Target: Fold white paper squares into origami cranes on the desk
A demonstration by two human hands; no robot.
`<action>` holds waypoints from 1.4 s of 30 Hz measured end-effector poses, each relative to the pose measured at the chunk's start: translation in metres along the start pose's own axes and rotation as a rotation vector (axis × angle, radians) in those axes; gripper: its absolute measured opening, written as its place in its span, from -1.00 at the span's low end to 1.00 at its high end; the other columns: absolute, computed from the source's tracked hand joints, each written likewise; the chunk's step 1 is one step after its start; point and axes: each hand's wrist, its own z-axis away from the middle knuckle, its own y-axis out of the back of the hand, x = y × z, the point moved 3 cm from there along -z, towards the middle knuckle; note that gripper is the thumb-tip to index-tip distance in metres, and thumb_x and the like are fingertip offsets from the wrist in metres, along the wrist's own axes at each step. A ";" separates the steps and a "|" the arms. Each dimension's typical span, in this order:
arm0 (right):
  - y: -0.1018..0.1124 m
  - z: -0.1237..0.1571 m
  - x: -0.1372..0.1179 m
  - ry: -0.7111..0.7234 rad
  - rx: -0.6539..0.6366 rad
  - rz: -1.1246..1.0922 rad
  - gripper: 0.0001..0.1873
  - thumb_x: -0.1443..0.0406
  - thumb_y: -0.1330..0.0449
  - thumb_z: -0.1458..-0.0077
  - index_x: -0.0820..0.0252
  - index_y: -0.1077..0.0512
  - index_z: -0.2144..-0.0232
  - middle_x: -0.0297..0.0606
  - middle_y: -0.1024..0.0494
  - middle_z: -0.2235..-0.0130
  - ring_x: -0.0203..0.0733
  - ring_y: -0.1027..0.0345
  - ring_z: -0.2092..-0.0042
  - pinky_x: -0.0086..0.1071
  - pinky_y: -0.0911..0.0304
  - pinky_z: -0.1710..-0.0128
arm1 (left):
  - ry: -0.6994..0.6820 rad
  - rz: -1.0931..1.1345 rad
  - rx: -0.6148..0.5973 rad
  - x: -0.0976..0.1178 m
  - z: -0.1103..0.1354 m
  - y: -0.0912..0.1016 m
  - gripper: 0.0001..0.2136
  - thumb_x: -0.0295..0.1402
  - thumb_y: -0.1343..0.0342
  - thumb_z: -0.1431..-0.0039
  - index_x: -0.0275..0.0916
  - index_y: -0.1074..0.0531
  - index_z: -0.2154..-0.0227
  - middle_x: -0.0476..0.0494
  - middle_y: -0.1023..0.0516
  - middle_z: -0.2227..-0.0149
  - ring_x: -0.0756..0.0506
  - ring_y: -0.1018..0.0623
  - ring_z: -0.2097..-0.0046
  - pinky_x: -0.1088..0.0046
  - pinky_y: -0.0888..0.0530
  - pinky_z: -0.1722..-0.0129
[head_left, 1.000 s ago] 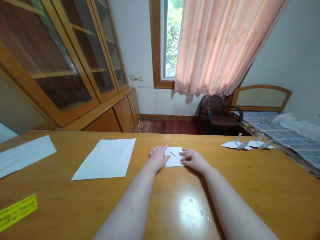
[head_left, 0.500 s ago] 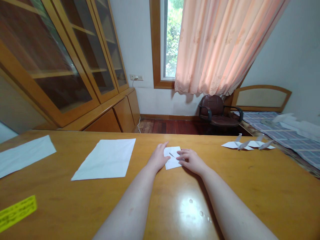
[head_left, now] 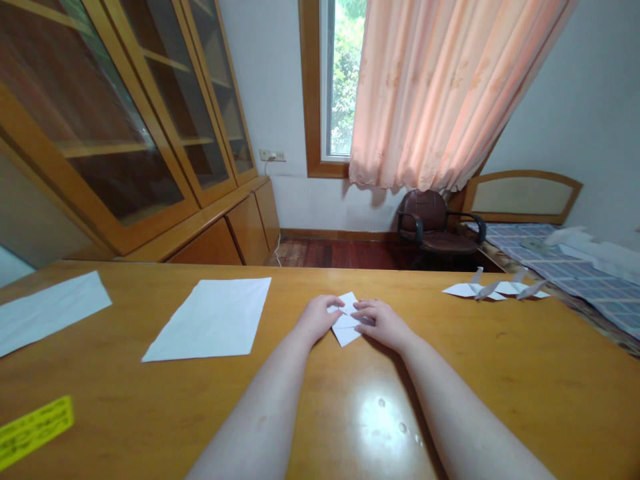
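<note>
A small folded white paper point(head_left: 347, 331) lies on the wooden table point(head_left: 320, 400) in front of me, turned so a corner points toward me. My left hand point(head_left: 316, 319) rests on its left side, its fingers curled onto the paper's upper edge. From the right, my right hand point(head_left: 379, 321) meets it, with fingertips pinching the paper near its middle. Both hands hold the same piece, and their fingertips almost touch above it.
A flat white sheet point(head_left: 213, 325) lies to the left, another sheet point(head_left: 47, 310) at the far left edge, and a yellow label point(head_left: 33, 430) near me. Folded paper cranes point(head_left: 495, 288) sit at the right. Behind the table are a cabinet, an office chair point(head_left: 435, 223) and a bed.
The small paper has been rotated from lying square to a diamond position. Both hands have closed in on its middle, and the fingers have gone from flat to pinching.
</note>
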 end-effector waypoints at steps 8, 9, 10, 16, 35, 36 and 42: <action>0.002 0.002 -0.005 0.079 -0.010 -0.055 -0.35 0.05 -0.32 0.15 0.05 -0.39 -0.03 -0.09 -0.34 -0.13 0.08 -0.17 -0.15 -0.02 -0.03 -0.15 | 0.169 0.211 0.091 -0.013 -0.004 -0.002 -0.71 -0.49 0.06 0.01 -0.27 -0.56 0.33 -0.17 -0.60 0.28 -0.11 -0.54 0.23 0.38 -0.43 0.18; 0.003 0.003 -0.006 0.083 -0.007 -0.046 -0.30 0.03 -0.33 0.18 0.04 -0.36 -0.05 -0.09 -0.33 -0.14 0.09 -0.16 -0.16 -0.01 -0.02 -0.15 | 0.188 0.284 0.104 -0.017 -0.005 -0.003 -0.70 -0.49 0.07 0.02 -0.28 -0.56 0.34 -0.16 -0.60 0.30 -0.11 -0.54 0.25 0.38 -0.43 0.20; 0.003 0.003 -0.007 0.085 0.000 -0.037 -0.25 0.03 -0.34 0.21 0.04 -0.34 -0.07 -0.09 -0.31 -0.15 0.09 -0.14 -0.17 -0.01 -0.01 -0.16 | 0.198 0.359 0.113 -0.020 -0.006 -0.005 -0.70 -0.50 0.08 0.03 -0.28 -0.56 0.34 -0.15 -0.60 0.31 -0.10 -0.54 0.27 0.38 -0.44 0.21; 0.003 0.002 -0.008 0.081 0.077 -0.029 -0.26 0.22 -0.30 0.11 0.02 -0.22 -0.15 -0.14 -0.34 -0.13 0.01 -0.23 -0.10 -0.06 -0.11 -0.10 | 0.249 0.681 0.087 -0.020 -0.009 -0.011 -0.64 -0.58 0.02 0.15 -0.31 -0.55 0.26 -0.18 -0.61 0.28 -0.12 -0.57 0.25 0.31 -0.44 0.13; 0.005 0.000 -0.001 -0.015 0.095 0.103 -0.53 0.32 -0.01 -0.14 -0.03 -0.30 -0.11 -0.17 -0.32 -0.15 0.00 -0.16 -0.15 -0.04 -0.05 -0.13 | 0.015 0.248 0.098 0.005 0.000 0.004 -0.70 -0.60 -0.07 0.08 -0.23 -0.54 0.28 -0.14 -0.58 0.20 -0.09 -0.53 0.14 0.38 -0.40 0.05; 0.005 0.000 -0.002 -0.011 0.090 0.101 -0.56 0.30 0.00 -0.16 -0.04 -0.32 -0.09 -0.17 -0.33 -0.14 0.00 -0.18 -0.14 -0.05 -0.06 -0.12 | -0.012 0.223 0.104 0.006 0.000 0.004 -0.72 -0.60 -0.07 0.08 -0.23 -0.55 0.30 -0.12 -0.57 0.23 -0.08 -0.52 0.15 0.38 -0.40 0.05; 0.013 -0.001 -0.016 0.062 0.124 -0.043 -0.61 0.36 0.02 -0.11 0.01 -0.48 0.09 -0.25 -0.53 0.08 -0.11 -0.35 0.04 -0.20 -0.17 -0.05 | -0.136 0.104 0.172 0.011 0.000 0.009 -0.81 -0.51 -0.09 0.06 -0.19 -0.57 0.40 -0.07 -0.46 0.28 -0.03 -0.46 0.22 0.42 -0.39 0.10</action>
